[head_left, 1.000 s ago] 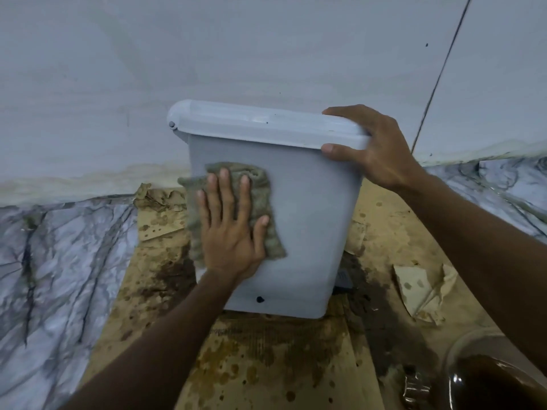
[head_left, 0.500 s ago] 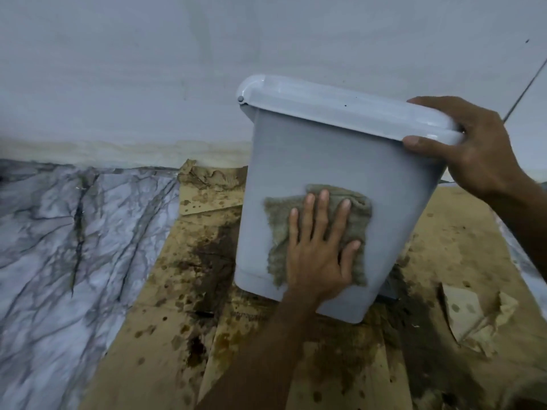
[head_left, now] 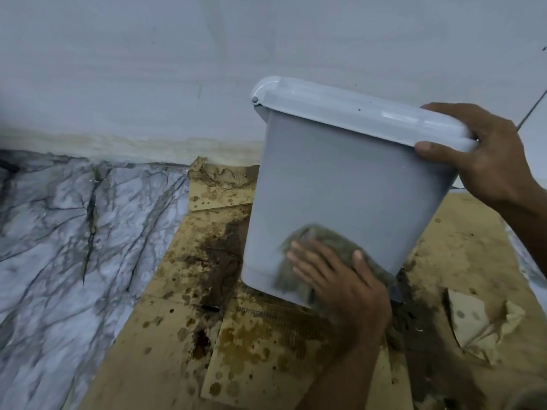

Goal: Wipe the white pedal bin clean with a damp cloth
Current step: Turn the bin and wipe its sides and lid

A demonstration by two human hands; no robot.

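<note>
Head view: the white plastic pedal bin (head_left: 340,184) tilts over stained brown cardboard (head_left: 266,350). The right grip (head_left: 485,161) curls round its lid's corner, thumb on the front. The left grip (head_left: 343,279), fingers flat, presses a blurred grey-green cloth (head_left: 331,236) against the bin's lower front wall.

Floor-level corner of a lived-in home, probably a kitchen or utility spot, plain pale wall (head_left: 148,54) with a yellowed, stained base, marble-patterned floor (head_left: 59,247), flattened cardboard (head_left: 260,350) spotted with dark stains, white pedal bin (head_left: 340,187) above it
</note>
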